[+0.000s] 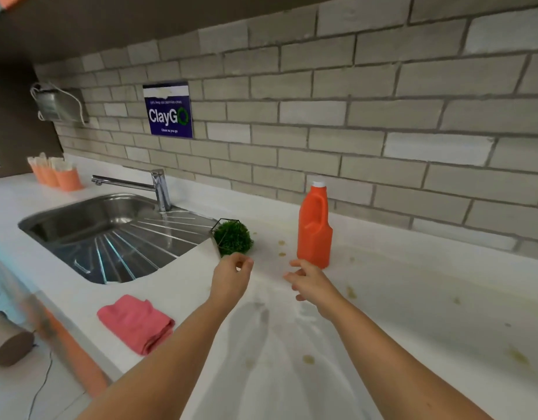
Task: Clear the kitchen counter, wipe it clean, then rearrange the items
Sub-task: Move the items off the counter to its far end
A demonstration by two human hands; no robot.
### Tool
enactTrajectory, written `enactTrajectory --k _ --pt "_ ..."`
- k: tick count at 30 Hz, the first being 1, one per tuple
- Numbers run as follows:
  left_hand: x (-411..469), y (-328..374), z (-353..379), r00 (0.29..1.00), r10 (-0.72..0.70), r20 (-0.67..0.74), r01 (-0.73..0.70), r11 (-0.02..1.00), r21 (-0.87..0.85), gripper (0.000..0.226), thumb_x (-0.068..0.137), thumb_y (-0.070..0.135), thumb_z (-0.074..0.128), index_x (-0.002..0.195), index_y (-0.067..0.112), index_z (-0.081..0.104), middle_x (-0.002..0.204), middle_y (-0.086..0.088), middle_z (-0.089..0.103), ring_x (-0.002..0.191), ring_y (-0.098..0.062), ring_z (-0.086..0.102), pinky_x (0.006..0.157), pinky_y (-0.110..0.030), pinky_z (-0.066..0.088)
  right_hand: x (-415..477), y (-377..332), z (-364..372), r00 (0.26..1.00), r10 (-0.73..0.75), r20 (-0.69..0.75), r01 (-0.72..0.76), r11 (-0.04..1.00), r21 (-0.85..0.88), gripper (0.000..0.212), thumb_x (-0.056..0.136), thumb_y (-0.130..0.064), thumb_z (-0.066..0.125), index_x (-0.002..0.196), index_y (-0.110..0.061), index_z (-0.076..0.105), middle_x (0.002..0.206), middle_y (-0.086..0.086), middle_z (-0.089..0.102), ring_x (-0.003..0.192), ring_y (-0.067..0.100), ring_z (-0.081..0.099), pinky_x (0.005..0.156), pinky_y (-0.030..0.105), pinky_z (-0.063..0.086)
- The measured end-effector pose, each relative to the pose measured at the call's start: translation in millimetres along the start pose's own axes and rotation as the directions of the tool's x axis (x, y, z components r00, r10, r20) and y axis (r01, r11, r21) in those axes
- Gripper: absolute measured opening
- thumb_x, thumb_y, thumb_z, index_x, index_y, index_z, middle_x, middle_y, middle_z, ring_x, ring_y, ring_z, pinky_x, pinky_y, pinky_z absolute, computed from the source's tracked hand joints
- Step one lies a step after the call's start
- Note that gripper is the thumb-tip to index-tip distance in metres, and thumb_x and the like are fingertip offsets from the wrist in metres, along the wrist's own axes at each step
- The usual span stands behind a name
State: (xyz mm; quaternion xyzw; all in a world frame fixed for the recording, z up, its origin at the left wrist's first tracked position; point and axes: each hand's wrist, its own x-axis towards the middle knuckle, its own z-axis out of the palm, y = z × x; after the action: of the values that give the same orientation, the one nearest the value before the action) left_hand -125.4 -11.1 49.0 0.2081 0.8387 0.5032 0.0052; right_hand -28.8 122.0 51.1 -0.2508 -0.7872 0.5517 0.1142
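Hands were both out over the white bench [413, 298], holding nothing. Left hand [231, 277] had its fingers loosely curled, thumb and forefinger nearly meeting, with a bit of bench showing through the gap. The little green plant ball [234, 237] in its wire frame sat just beyond that hand at 12 o'clock; couldn't tell if the fingertips touched it. Right hand [310, 283] was spread, fingers apart. The orange bottle [314, 228] stood upright with its white cap on, just beside that hand at 1 o'clock, not touching as far as I could see. Pink cloth [136, 322] lay folded near the front edge, at 8 o'clock from the left hand. Steel sink [89, 213] and tap [158, 186] were off at 10 o'clock, with orange cups [55, 174] further back the same way. Yellowish spots [517, 356] dotted the bench, mostly at 3 to 4 o'clock from the right hand, a couple between plant and bottle.
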Motion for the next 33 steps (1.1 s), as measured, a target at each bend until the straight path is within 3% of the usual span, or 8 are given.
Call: enactTrajectory --k 3,6,12,17,20,26,33 --pt "48.7 -22.7 -11.4 0.999 0.027 0.041 -0.029 0.998 0.055 0.02 0.091 0.024 0.053 0.103 0.011 0.064 0.107 -0.006 0.059 0.089 -0.016 0.054 0.078 -0.025 0.038 30.1 -7.1 26.4 0.997 0.075 0.006 -0.076 0.995 0.058 0.046 0.094 -0.027 0.052 0.138 -0.018 0.04 0.112 0.003 0.047 0.103 0.021 0.055 0.083 0.03 0.049" --pt "86.0 -35.0 -20.5 0.998 0.039 0.046 -0.043 0.996 0.077 0.022 0.089 0.024 0.057 0.106 0.011 0.062 0.11 -0.005 0.05 0.097 -0.023 0.055 0.085 -0.026 0.04 56.3 -11.7 48.3 0.99 0.14 0.02 -0.141 0.982 0.124 0.048 0.094 -0.027 0.051 0.14 -0.018 0.037 0.114 0.005 0.049 0.108 0.025 0.057 0.083 0.032 0.051" --pt "156.4 -64.5 -31.8 0.998 0.033 0.055 -0.04 0.991 0.127 0.044 0.085 0.028 0.063 0.123 0.008 0.052 0.125 -0.014 0.043 0.114 -0.029 0.048 0.097 -0.032 0.037 110.3 -17.7 100.7 0.967 0.252 0.017 -0.25 0.943 0.22 0.049 0.095 -0.029 0.047 0.142 -0.018 0.035 0.12 0.007 0.053 0.09 0.018 0.055 0.068 0.025 0.05" --pt "192.2 -80.1 -23.7 0.993 0.002 0.115 -0.018 0.99 0.142 0.078 0.077 0.038 0.071 0.138 0.005 0.035 0.136 -0.019 0.039 0.129 -0.033 0.036 0.106 -0.039 0.032 137.5 -14.9 129.4 0.956 0.294 0.007 -0.284 0.917 0.282 0.052 0.096 -0.027 0.047 0.144 -0.016 0.03 0.104 0.006 0.052 0.074 0.015 0.049 0.059 0.021 0.045" --pt "204.0 -86.5 -16.9 0.983 -0.011 0.182 -0.018 0.988 0.156 0.09 0.073 0.044 0.073 0.142 0.005 0.03 0.14 -0.018 0.038 0.131 -0.034 0.035 0.108 -0.041 0.033 154.3 -13.9 138.9 0.957 0.291 -0.002 -0.271 0.894 0.358 0.049 0.098 -0.025 0.043 0.144 -0.019 0.029 0.085 -0.002 0.048 0.059 0.011 0.041 0.052 0.021 0.039" --pt "212.4 -94.5 -15.0 0.986 0.022 0.163 -0.044 0.99 0.132 0.084 0.062 0.043 0.081 0.129 0.006 0.047 0.127 -0.015 0.045 0.12 -0.031 0.044 0.099 -0.041 0.042 168.8 -12.7 147.1 0.959 0.282 -0.034 -0.242 0.872 0.425 0.035 0.099 -0.022 0.04 0.133 -0.023 0.041 0.076 -0.002 0.045 0.056 0.011 0.039 0.053 0.022 0.036" --pt "196.6 -81.5 -14.1 0.988 0.075 0.139 -0.072 0.997 -0.028 0.068 0.062 0.035 0.082 0.117 0.008 0.052 0.114 -0.007 0.045 0.111 -0.023 0.048 0.091 -0.031 0.043 162.9 -13.9 133.7 0.954 0.243 -0.176 -0.167 0.917 0.362 0.035 0.098 -0.028 0.043 0.132 -0.021 0.043 0.107 0.005 0.057 0.079 0.015 0.056 0.064 0.026 0.049"
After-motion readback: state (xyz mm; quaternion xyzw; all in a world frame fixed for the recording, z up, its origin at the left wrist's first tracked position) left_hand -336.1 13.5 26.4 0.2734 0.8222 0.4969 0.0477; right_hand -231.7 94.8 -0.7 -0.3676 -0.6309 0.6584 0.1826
